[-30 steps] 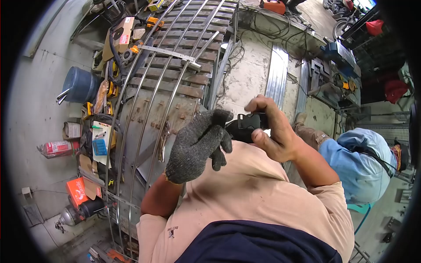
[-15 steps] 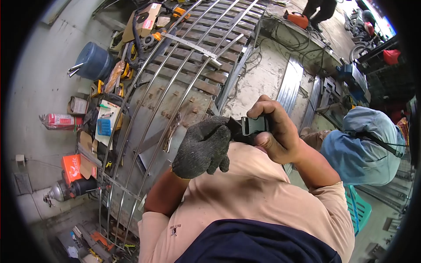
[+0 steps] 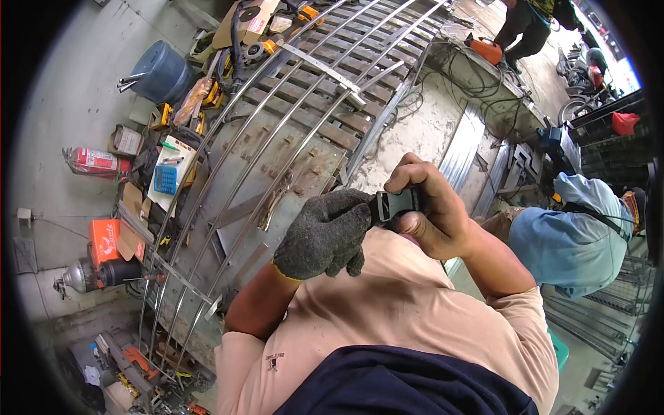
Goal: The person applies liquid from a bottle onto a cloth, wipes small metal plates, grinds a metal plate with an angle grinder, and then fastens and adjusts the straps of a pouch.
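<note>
A dark grey knitted glove covers my left hand (image 3: pixel 324 234), which is closed on the left end of a black buckle (image 3: pixel 398 203). My right hand (image 3: pixel 440 216) is bare. Its curled fingers and thumb grip the buckle's right end from above and below. The buckle is small, with a greyish flat face and a slot near the glove. Both hands are close together in front of my chest, above the beige shirt (image 3: pixel 387 290). The gloved fingertips are partly hidden.
Long metal rods (image 3: pixel 277 128) joined by crossbars lie over a slatted worktable (image 3: pixel 325 131) ahead. At left are a blue bucket (image 3: pixel 162 71), a fire extinguisher (image 3: pixel 97 162) and a blue calculator (image 3: pixel 165 180). A co-worker in a blue shirt (image 3: pixel 560 242) bends at right; another person (image 3: pixel 523 31) stands far off.
The gloved left hand has shifted slightly right, closer to the right hand at the buckle. The view has turned a little, and more of the far person shows.
</note>
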The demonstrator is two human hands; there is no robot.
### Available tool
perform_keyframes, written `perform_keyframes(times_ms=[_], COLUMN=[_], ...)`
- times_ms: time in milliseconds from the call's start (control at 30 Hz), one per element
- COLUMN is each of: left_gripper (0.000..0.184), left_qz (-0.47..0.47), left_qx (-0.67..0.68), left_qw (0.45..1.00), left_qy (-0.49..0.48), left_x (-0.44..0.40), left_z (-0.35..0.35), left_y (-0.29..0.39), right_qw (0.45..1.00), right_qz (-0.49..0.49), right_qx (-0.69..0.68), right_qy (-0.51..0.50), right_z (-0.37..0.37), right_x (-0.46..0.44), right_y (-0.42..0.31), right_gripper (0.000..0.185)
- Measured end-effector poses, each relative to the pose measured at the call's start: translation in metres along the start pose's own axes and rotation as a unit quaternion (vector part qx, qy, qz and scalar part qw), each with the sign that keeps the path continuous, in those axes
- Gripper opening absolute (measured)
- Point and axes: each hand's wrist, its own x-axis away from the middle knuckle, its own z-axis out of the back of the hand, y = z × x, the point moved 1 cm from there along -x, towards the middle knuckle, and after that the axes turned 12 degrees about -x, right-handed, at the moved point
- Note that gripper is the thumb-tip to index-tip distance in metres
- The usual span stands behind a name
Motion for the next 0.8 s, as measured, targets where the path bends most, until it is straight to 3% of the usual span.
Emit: perform_keyframes(times_ms=[467,633,733,800], left_gripper=[0.021,0.03,0.035,0.037], left_qz=[-0.057,-0.036,-0.104,-0.123], left_qx=[-0.094,-0.011,0.078,0.105], left_qw=[0.994,0.999,0.991,0.987], left_qy=[0.029,0.023,0.012,0.022], left_x=[0.008,0.008,0.002,0.0], left_z=[-0.002,-0.011,-0.017,-0.02], left_y=[0.02,0.021,0.007,0.004], right_qw=[0.998,0.996,0.978,0.947], right_qz=[-0.049,-0.083,-0.148,-0.232], right_qx=[-0.036,-0.01,-0.099,-0.188], right_qy=[0.003,0.017,0.111,0.114], right_z=[-0.005,-0.007,-0.015,-0.012], right_x=[0.008,0.012,0.015,0.018], right_y=[0.008,0.002,0.006,0.004], right_gripper=[0.042,0.03,0.025,0.022])
